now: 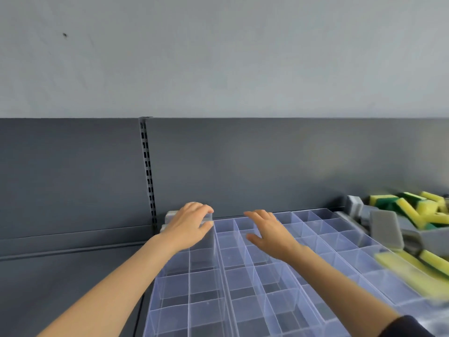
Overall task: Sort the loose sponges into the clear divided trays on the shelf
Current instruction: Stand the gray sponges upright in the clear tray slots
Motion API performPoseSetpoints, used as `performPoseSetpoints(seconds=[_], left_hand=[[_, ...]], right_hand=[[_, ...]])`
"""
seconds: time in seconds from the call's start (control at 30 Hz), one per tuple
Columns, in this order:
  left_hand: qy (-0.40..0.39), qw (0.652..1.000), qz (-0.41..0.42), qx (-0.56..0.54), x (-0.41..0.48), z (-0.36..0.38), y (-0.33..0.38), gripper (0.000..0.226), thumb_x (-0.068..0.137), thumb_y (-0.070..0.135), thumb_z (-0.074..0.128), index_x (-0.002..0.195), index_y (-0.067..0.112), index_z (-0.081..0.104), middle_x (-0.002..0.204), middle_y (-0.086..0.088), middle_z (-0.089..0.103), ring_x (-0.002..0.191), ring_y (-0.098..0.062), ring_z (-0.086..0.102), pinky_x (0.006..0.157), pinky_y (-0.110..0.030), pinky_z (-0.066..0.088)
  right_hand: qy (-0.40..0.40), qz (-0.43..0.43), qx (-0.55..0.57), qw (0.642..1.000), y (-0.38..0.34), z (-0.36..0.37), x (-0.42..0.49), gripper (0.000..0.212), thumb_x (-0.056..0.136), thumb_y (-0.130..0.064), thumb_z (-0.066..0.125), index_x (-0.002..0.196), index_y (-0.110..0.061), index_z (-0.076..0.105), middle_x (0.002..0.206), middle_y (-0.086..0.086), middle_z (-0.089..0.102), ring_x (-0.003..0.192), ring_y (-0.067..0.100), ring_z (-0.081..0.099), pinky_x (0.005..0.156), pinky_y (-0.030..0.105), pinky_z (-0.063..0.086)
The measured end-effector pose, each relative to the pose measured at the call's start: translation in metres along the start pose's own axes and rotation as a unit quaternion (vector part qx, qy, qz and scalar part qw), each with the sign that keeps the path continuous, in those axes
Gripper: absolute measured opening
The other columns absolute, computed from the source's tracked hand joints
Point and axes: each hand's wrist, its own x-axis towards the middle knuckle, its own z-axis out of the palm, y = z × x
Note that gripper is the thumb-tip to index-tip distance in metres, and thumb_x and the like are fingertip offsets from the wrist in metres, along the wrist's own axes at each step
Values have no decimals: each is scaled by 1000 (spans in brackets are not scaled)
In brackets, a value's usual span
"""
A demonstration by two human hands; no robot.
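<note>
**A:** So, where are the sponges right now?

**B:** None sits in a compartment that I can see. Most of the yellow-and-green sponges [424, 210] are heaped in a grey bin [435, 235] at the far right of the shelf [73, 276], with grey sponges [385, 227] leaning against its near side. One more yellow sponge [410, 273], badly blurred, lies across the right edge of the clear divided trays [323, 242].

**A:** And the hands?

**B:** The left grip [189, 226] is clenched on the far corner of the left tray [170, 283], fingers curled over the rim and thumb on the near side. I judge it is holding the tray square against the back panel [243, 166] so it won't slide. The right grip [267, 233] is released, fingers spread and relaxed, hovering just above the middle compartments and holding nothing.

**A:** What is behind the left one?

**B:** Some grey blocks [170, 218] are wedged against the panel. They may be more sponges, but I cannot tell.

**A:** How far along is the sorting?

**B:** It has barely begun, I'd say. The trays look to be getting lined up first, with the free grip nearer the pile.
</note>
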Motion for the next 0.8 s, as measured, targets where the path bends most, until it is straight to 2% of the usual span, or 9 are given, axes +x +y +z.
performPoseSetpoints(seconds=[0.4, 0.6, 0.8], left_hand=[[-55, 996, 61, 44, 34, 34, 111, 43, 96, 33, 41, 136, 18, 40, 139, -2, 43, 135, -20, 30, 107, -32, 30], [-68, 992, 67, 81, 51, 55, 179, 45, 95, 35, 41, 136, 17, 40, 133, -4, 46, 131, -23, 35, 104, -32, 32], [-93, 992, 57, 62, 71, 77, 257, 45, 94, 36, 42, 135, 16, 39, 132, -5, 46, 127, -23, 37, 100, -35, 38]], right_hand=[[28, 137, -100, 985, 89, -60, -86, 57, 92, -38, 49, 142, -20, 29, 144, 5, 35, 132, 27, 31, 107, 38, 33], [40, 177, -104, 978, 144, -93, -133, 59, 91, -38, 52, 143, -23, 28, 146, 2, 33, 134, 24, 31, 108, 38, 33], [45, 190, -119, 973, 207, -128, -174, 55, 91, -39, 51, 139, -22, 31, 142, 3, 37, 129, 25, 35, 105, 37, 35]])
